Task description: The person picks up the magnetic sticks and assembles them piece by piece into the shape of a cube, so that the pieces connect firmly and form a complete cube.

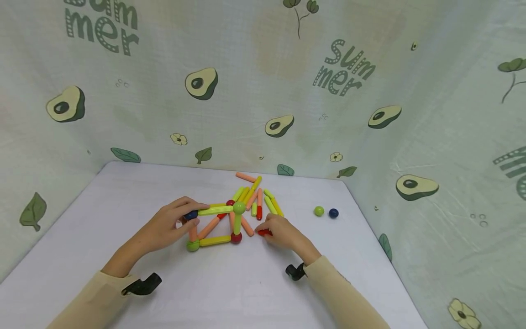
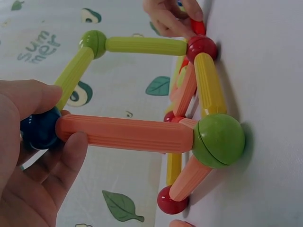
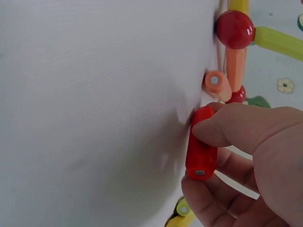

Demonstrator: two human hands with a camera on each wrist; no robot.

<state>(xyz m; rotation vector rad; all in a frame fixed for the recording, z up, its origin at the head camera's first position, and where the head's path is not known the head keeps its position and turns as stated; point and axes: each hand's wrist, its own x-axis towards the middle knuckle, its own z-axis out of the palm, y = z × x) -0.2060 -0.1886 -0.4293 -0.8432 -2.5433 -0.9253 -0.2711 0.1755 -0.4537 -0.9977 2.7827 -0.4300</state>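
My left hand [image 1: 167, 223] grips the dark blue ball [image 2: 39, 131] at an upper corner of a frame built from magnetic sticks and balls. An orange stick [image 2: 128, 134] runs from that ball down to a green ball [image 2: 219, 140] on the table. A yellow stick [image 1: 215, 241] joins this green ball to a red ball [image 1: 236, 237]. Above it, a lime stick [image 1: 237, 224] stands upright under another green ball [image 1: 239, 208]. To the right of the frame, my right hand [image 1: 283, 234] pinches a red magnetic stick [image 3: 202, 146] between thumb and fingers, close to the tabletop.
Loose orange, yellow and lime sticks [image 1: 274, 206] lie scattered behind the frame and the right hand. A green ball [image 1: 318, 210] and a blue ball [image 1: 334, 213] sit farther right on the white table [image 1: 230, 292]. A printed cloth [image 1: 246, 91] hangs around the back and sides.
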